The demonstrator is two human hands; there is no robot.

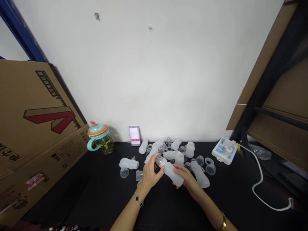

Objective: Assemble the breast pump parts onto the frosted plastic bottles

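Frosted bottle point(171, 173) held tilted above table point(166, 210); body wrapped by right hand point(185, 175), clear cap point(159, 161) pinched by left hand point(149, 173), likely for steadiness. Loose bottles point(143, 146) spread toward back edge, presumably for easy reach.

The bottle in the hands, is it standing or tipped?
Tipped: the bottle slants between the left hand, at its clear top, and the right hand.
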